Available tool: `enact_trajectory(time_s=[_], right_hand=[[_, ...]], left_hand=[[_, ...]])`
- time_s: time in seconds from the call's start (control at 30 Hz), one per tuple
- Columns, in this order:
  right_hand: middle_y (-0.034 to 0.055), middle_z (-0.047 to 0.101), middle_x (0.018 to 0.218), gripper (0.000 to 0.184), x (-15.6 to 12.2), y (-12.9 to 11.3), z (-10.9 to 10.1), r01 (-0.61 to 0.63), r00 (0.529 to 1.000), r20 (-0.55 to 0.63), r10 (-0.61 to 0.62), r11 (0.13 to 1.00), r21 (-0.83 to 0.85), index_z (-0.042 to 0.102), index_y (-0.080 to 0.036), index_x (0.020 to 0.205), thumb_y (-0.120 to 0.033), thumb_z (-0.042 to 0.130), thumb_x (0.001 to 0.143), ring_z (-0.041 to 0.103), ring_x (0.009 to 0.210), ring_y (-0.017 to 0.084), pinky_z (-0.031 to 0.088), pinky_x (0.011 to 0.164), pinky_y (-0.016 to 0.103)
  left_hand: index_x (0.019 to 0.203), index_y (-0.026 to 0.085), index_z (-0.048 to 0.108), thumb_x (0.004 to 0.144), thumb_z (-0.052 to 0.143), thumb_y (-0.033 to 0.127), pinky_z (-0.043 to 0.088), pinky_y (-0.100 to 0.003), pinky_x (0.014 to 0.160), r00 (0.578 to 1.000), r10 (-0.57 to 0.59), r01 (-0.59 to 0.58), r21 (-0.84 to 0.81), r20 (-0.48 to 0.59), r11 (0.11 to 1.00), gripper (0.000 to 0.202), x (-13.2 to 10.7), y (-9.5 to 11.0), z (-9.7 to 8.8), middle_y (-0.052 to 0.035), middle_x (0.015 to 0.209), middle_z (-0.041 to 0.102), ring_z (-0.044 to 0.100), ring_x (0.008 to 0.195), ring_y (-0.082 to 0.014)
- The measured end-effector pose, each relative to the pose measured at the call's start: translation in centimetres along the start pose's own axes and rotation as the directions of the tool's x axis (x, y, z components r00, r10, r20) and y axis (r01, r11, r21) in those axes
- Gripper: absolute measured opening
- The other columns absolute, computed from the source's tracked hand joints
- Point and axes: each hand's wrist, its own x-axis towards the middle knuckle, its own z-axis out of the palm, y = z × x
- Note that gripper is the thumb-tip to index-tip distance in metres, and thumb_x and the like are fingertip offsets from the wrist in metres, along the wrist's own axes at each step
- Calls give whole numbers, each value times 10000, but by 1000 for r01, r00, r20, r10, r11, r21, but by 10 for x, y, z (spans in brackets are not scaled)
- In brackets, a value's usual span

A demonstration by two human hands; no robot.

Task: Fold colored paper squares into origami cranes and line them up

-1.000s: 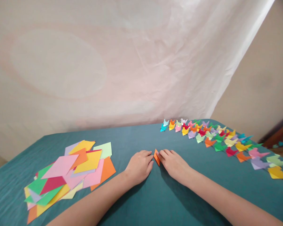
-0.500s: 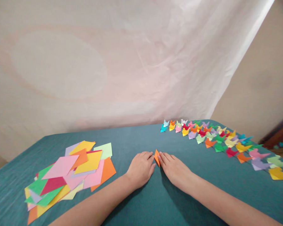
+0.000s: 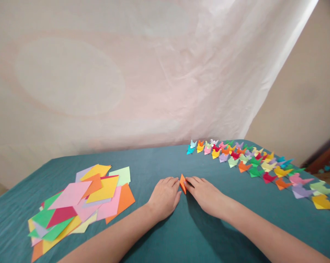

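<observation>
A small folded piece of orange paper (image 3: 182,183), narrow and diamond-shaped, is on the dark green cloth between my two hands. My left hand (image 3: 165,195) rests on the table at its left, with bent fingertips against the paper's edge and the thumb tucked nearer to me. From the other side, my right hand (image 3: 204,193) has its fingers closed at the paper's right edge, the index finger touching it. The fingers partly hide that right side.
Loose coloured paper squares (image 3: 71,195) lie in an overlapping pile at the left. Several rows of small folded paper birds (image 3: 244,167) run along the right side of the green table (image 3: 151,160). A pale cloth (image 3: 143,84) hangs behind the table.
My right fingers have shifted slightly on the orange paper, lifting and bending a little more at its right edge. My left hand stays almost where it was.
</observation>
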Motion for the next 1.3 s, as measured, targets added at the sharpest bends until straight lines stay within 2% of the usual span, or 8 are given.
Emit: enact_trajectory(time_s=[0.13, 0.27, 0.43, 0.67, 0.8, 1.03, 1.3], right_hand=[[127, 540, 1190, 484, -1, 13, -6, 50, 999, 2, -50, 994, 96, 526, -157, 1218, -20, 430, 763, 475, 1110, 232, 408, 885, 360], [105, 537, 1174, 448, 1, 21, -1, 65, 998, -11, -64, 990, 125, 555, -189, 1182, -40, 434, 777, 480, 1076, 210, 388, 886, 332], [88, 558, 1131, 358, 4, 20, 4, 59, 998, -37, -58, 998, 14, 565, -200, 1149, -94, 433, 834, 506, 1012, 223, 400, 823, 352], [101, 580, 1062, 242, 5, 15, 6, 99, 992, -71, -106, 991, -96, 597, -149, 1063, -143, 436, 882, 513, 992, 224, 402, 783, 345], [99, 580, 1039, 286, 5, 13, 7, 87, 993, -73, -93, 993, -79, 571, -150, 1119, -124, 445, 863, 514, 971, 220, 400, 788, 345], [100, 568, 1032, 315, 6, 11, 7, 53, 994, -96, -50, 998, 29, 592, -134, 1100, -102, 461, 815, 486, 974, 220, 385, 859, 345], [93, 551, 1018, 306, 7, 10, 8, 10, 993, -119, 0, 996, 89, 596, -138, 1082, -86, 453, 816, 478, 943, 213, 393, 835, 341]], left_hand=[[1205, 157, 487, 878, 436, 263, 409, -389, 945, 1000, 1, -1, -22, -4, 1000, 347, 0, 0, -1, -89, 1198, 561, 507, 1106, -228], [1197, 170, 484, 866, 456, 268, 418, -381, 934, 1000, -5, 4, -40, -16, 999, 347, 1, 0, -2, -81, 1193, 561, 516, 1094, -223], [1175, 165, 494, 857, 466, 279, 424, -382, 927, 1000, -6, 5, -48, -25, 999, 339, 1, 0, -4, -88, 1178, 566, 523, 1081, -223], [1171, 162, 494, 844, 481, 269, 424, -385, 927, 1000, 3, -5, -70, -27, 998, 345, 2, 0, -6, -83, 1169, 569, 523, 1068, -231], [1172, 158, 492, 845, 476, 261, 421, -389, 937, 1000, 20, -22, -94, -21, 995, 344, 2, -1, -6, -84, 1177, 565, 519, 1074, -234], [1225, 150, 454, 843, 456, 218, 407, -383, 971, 998, 58, -60, -141, -21, 988, 388, 2, -4, -3, -92, 1230, 533, 499, 1112, -226], [1255, 150, 433, 841, 447, 194, 391, -371, 1000, 996, 91, -92, -172, -14, 981, 416, 3, -5, -2, -101, 1252, 513, 483, 1141, -211]])
